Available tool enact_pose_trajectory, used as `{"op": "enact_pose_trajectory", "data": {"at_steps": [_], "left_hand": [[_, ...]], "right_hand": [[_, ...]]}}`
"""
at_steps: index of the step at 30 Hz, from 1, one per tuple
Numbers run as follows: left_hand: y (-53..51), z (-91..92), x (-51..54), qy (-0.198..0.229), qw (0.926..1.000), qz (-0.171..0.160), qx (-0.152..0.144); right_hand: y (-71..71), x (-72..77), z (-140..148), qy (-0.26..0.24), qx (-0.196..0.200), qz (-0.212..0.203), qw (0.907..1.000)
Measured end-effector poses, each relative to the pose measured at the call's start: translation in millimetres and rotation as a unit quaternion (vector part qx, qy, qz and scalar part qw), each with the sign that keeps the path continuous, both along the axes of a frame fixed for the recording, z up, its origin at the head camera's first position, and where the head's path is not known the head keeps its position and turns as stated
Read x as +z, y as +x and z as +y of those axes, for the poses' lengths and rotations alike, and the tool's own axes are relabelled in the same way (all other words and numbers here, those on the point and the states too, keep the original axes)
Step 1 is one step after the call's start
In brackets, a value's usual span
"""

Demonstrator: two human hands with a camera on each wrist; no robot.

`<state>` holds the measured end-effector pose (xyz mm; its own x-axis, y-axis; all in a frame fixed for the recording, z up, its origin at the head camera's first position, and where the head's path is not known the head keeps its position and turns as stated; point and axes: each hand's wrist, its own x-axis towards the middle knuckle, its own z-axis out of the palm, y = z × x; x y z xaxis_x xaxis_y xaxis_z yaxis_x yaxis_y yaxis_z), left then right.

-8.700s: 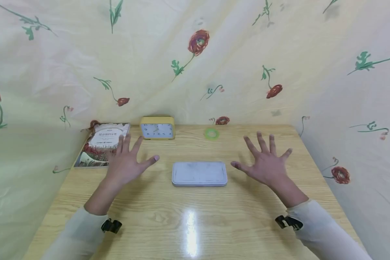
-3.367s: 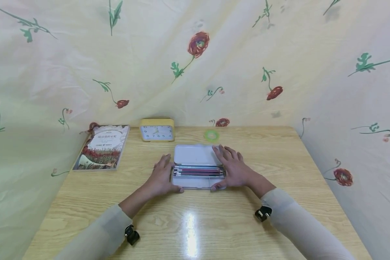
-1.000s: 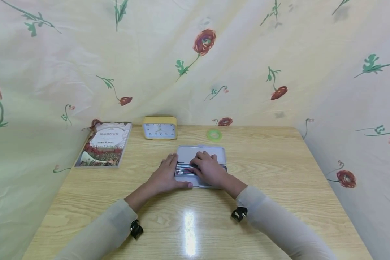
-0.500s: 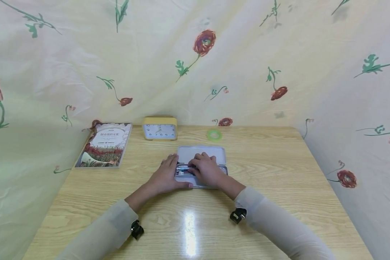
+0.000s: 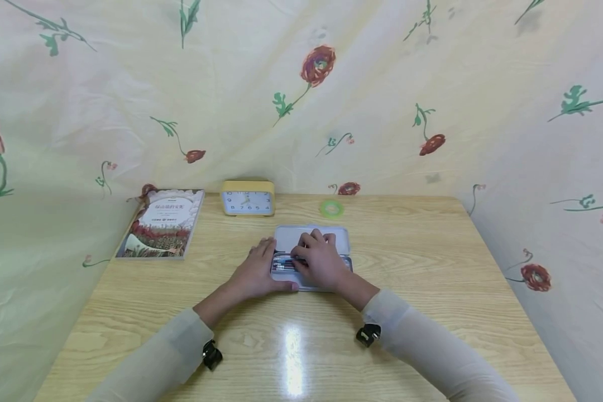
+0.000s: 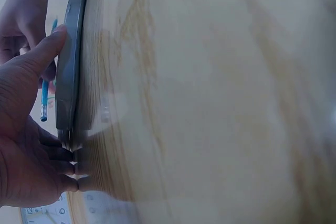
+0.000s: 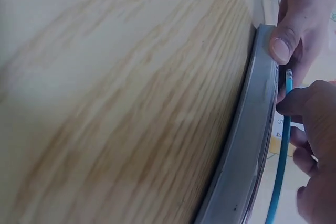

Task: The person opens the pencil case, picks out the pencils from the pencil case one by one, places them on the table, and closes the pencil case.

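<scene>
In the head view a pale metal pencil case (image 5: 286,237) lies with its lid folded back on the wooden table. My left hand (image 5: 253,276) holds its left end, thumb along the front wall and fingers at the side. Over the middle of the case, my right hand (image 5: 320,265) pinches a blue pencil between thumb and fingers. From the right wrist view this pencil (image 7: 281,171) is seen above the case's rim, its eraser end toward the left hand. Several other pencils (image 5: 281,268) lie in the case, partly hidden under the right hand.
Behind the case stand a yellow clock (image 5: 248,198) and, further right, a green ring-shaped roll (image 5: 331,208). A book (image 5: 163,223) lies at the back left. A flowered cloth (image 5: 241,100) hangs behind the table.
From lying flat beside the closed case, my hands came to it and its lid was opened. The right hand then reached in among the pencils and lifted a blue one slightly.
</scene>
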<state>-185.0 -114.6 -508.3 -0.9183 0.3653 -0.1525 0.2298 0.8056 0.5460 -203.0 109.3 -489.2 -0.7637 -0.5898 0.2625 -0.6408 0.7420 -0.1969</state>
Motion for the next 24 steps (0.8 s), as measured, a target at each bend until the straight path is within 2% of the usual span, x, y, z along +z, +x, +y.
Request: {"op": "enact_pose_trajectory", "data": {"at_steps": [3,6,11,18,24], "left_hand": [[-0.6,0.5,-0.7,0.000,1.0000,0.000,0.002],[-0.5,1.0,0.3,-0.002,1.0000,-0.004,0.006],[-0.4,0.7,0.3,0.004,1.0000,-0.006,0.006],[-0.6,-0.1,-0.2,0.013,0.9999,-0.006,0.007],[0.1,0.4,0.0,0.012,0.9999,0.002,0.004]], "right_hand": [[0.5,0.1,2,0.024,0.006,0.057,0.9981],[0.6,1.7,6,0.042,0.008,0.087,0.9953],[-0.5,3.4,19,0.058,0.004,0.098,0.9935],[-1.2,7.6,43,0.038,-0.003,0.128,0.9910],[-3.9,7.8,70,0.037,-0.026,0.147,0.9881]]}}
